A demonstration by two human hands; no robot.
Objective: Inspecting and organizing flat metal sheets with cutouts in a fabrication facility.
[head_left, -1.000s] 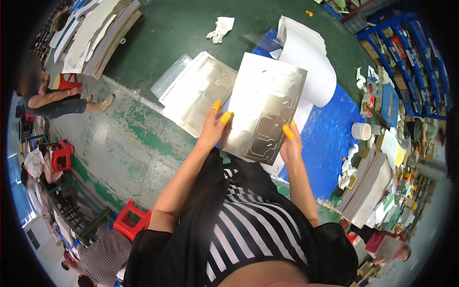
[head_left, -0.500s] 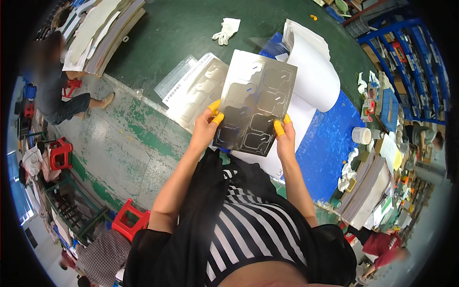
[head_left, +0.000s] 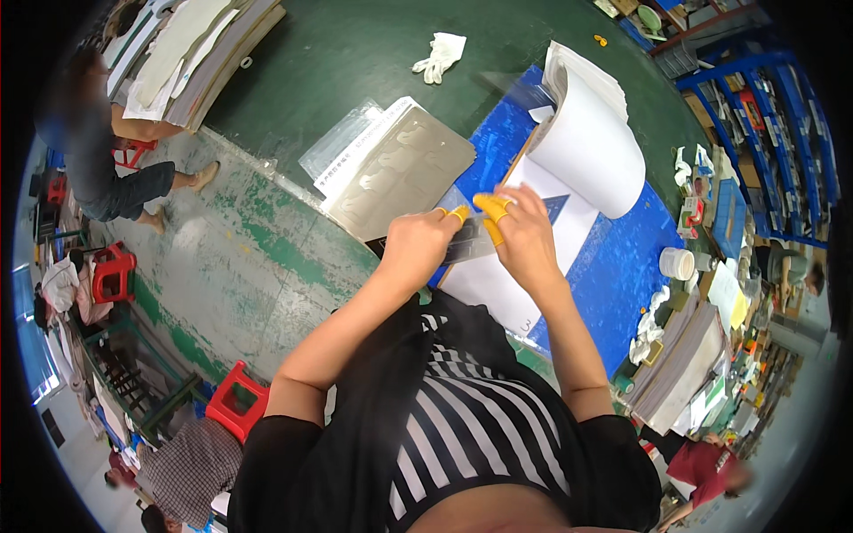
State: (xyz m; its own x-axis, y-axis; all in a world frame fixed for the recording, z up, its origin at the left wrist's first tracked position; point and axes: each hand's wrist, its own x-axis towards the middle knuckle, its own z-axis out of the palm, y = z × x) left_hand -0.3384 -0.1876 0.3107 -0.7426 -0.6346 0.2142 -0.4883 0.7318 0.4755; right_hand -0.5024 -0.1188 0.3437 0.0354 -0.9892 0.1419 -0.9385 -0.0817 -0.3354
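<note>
A thin, shiny metal sheet (head_left: 464,243) is tipped to a steep slant between my hands, so only a narrow strip of it shows. My left hand (head_left: 421,247) is closed at its near left side, yellow cots on the fingertips. Across from it, my right hand (head_left: 522,238) pinches the sheet with yellow-cotted fingers, some of them smeared by motion. Left of the hands, a grey metal sheet with cut-out shapes (head_left: 404,173) lies on white printed paper (head_left: 351,163). Beneath the hands is a large white paper (head_left: 498,289) on a blue board.
A thick curled stack of white paper (head_left: 593,147) rests on the blue board (head_left: 613,271). Beyond lies a white glove (head_left: 441,57). A white tub (head_left: 677,264) and stacked boards (head_left: 680,355) are at the right. One person (head_left: 111,169) sits at the left by a red stool (head_left: 238,401).
The metal sheet has gone from facing me to a steep slant. My hands have drawn closer together, and the grey sheet at the left is now more fully exposed.
</note>
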